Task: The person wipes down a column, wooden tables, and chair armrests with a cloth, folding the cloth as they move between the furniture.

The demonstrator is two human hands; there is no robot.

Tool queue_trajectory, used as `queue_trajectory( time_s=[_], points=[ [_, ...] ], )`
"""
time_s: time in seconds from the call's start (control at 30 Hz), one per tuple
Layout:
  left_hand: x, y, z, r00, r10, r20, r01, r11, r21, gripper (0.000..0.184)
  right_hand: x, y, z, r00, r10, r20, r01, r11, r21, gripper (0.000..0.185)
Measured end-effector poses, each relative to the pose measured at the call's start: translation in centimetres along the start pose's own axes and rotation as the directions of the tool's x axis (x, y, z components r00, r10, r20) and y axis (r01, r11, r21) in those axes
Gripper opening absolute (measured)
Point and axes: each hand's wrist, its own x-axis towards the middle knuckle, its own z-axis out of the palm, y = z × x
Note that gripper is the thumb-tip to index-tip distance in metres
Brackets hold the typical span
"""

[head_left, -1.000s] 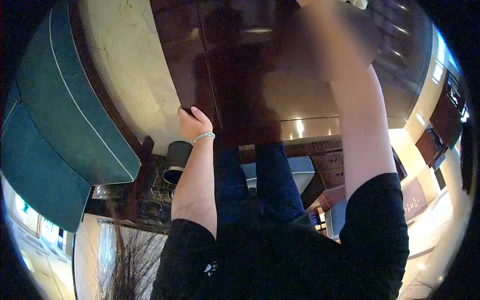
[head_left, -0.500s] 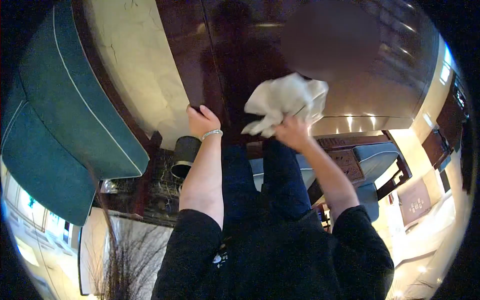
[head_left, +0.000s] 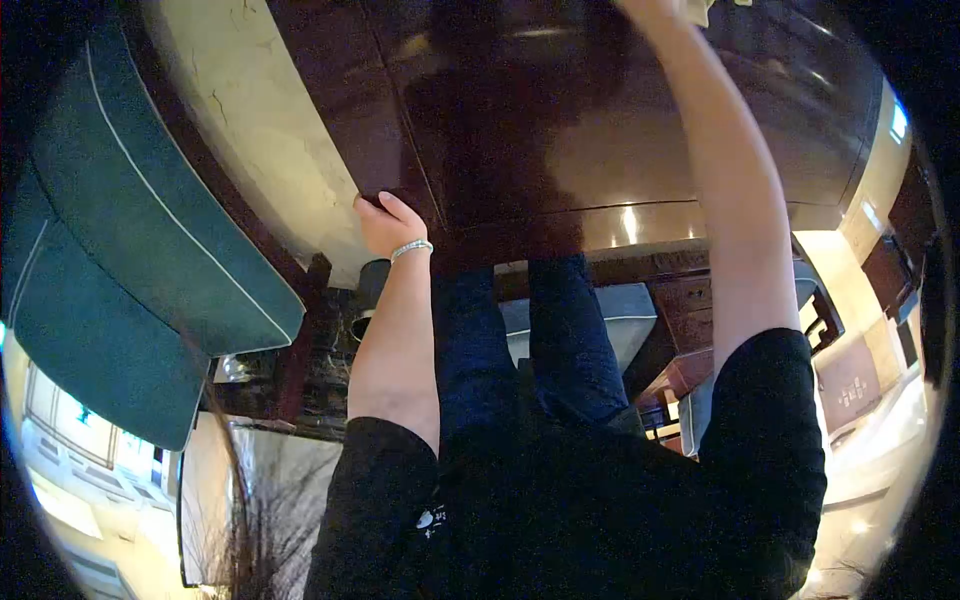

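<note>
My left hand (head_left: 390, 226) grips the near left corner of a dark, glossy wooden table (head_left: 520, 130), thumb on top and the other fingers mostly hidden at the edge. A beaded bracelet (head_left: 411, 248) circles that wrist. My right arm stretches far over the tabletop, and my right hand (head_left: 650, 10) is cut off by the upper border of the view. Beside it shows a small pale strip of the cloth (head_left: 697, 12); the rest of the cloth lies out of view.
A teal padded seat (head_left: 150, 230) with white piping stands on the left. Below the table edge are a dark bin (head_left: 370, 290) and a blue-grey cushioned chair (head_left: 625, 315). Light marble-like flooring (head_left: 235, 100) runs between the teal seat and the table.
My right hand has swept the cloth away from my body, across the tabletop to the upper border. My left hand stays on the table corner, with the view shifted slightly.
</note>
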Motion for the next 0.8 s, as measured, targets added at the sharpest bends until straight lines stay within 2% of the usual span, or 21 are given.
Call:
queue_trajectory(
  time_s=[0.03, 0.07, 0.1, 0.13, 0.17, 0.23, 0.3, 0.33, 0.4, 0.43, 0.57, 0.67, 0.7, 0.77, 0.8],
  points=[
    [0.2, 0.3, 0.2, 0.999, 0.037, -0.031, -0.038, 0.998, -0.045, 0.039, -2.8, 0.4, 0.5, 0.997, -0.073, -0.020, 0.073, 0.997, 0.007, 0.046],
    [0.2, -0.5, 1.0, 0.993, 0.071, -0.092, -0.073, 0.997, -0.015, 0.042, -5.9, 0.1, -1.1, 0.989, -0.074, 0.125, 0.063, 0.994, 0.090, 0.047],
    [0.2, -0.7, 1.0, 0.994, 0.073, -0.079, -0.075, 0.997, -0.020, 0.042, -10.5, 0.4, -0.2, 0.972, -0.063, 0.226, 0.056, 0.998, 0.037, 0.049],
    [0.2, -0.7, 1.1, 0.995, 0.060, -0.078, -0.060, 0.998, 0.007, 0.043, -15.0, 0.2, -0.3, 0.988, -0.076, 0.136, 0.069, 0.996, 0.053, 0.045],
    [0.2, -0.6, 1.2, 0.996, 0.047, -0.077, -0.044, 0.998, 0.035, 0.044, -19.5, -0.2, -0.8, 0.965, -0.060, 0.255, 0.032, 0.993, 0.115, 0.041],
    [-0.1, 0.2, 0.5, 0.998, 0.009, -0.063, -0.008, 1.000, 0.014, 0.044, -27.5, -1.1, -2.4, 0.919, -0.146, 0.365, 0.103, 0.985, 0.137, 0.032],
    [0.0, 1.0, -0.3, 0.996, -0.081, 0.030, 0.079, 0.995, 0.052, 0.045, -33.5, -0.8, -2.5, 0.895, -0.289, 0.340, 0.190, 0.936, 0.296, 0.027],
    [0.1, 0.5, 0.0, 0.999, -0.040, 0.012, 0.039, 0.999, 0.031, 0.044, -33.8, -0.2, -2.5, 0.896, -0.282, 0.342, 0.186, 0.939, 0.289, 0.027],
    [-0.1, -0.2, 0.5, 1.000, -0.017, -0.019, 0.018, 1.000, 0.013, 0.043, -34.2, 1.1, -2.7, 0.844, -0.384, 0.375, 0.230, 0.890, 0.393, 0.025],
    [0.0, -0.1, 0.7, 0.998, 0.001, -0.059, -0.001, 1.000, -0.008, 0.042, -33.2, 2.3, -2.7, 0.861, -0.381, 0.338, 0.241, 0.890, 0.388, 0.022],
    [0.1, 0.7, 0.0, 0.998, -0.066, 0.016, 0.065, 0.997, 0.038, 0.041, -26.2, 7.6, -2.5, 0.864, -0.343, 0.370, 0.279, 0.936, 0.215, 0.035],
    [-0.1, 1.1, -0.2, 1.000, -0.026, -0.009, 0.027, 0.998, 0.064, 0.043, -17.6, 10.7, -0.9, 0.976, -0.106, 0.188, 0.068, 0.978, 0.196, 0.040],
    [-0.2, 1.3, -0.4, 1.000, -0.017, -0.011, 0.018, 0.996, 0.087, 0.044, -14.8, 12.8, 1.0, 0.990, -0.042, 0.137, 0.039, 0.999, 0.026, 0.043],
    [-0.2, 1.0, 0.2, 1.000, -0.020, -0.011, 0.021, 0.997, 0.077, 0.044, -8.3, 14.0, -1.9, 0.967, 0.209, 0.146, -0.219, 0.974, 0.055, 0.051],
    [-0.1, 0.7, 0.3, 0.999, -0.039, -0.010, 0.039, 0.997, 0.070, 0.045, -7.7, 14.5, -2.1, 0.963, 0.223, 0.148, -0.234, 0.971, 0.057, 0.051]
  ],
)
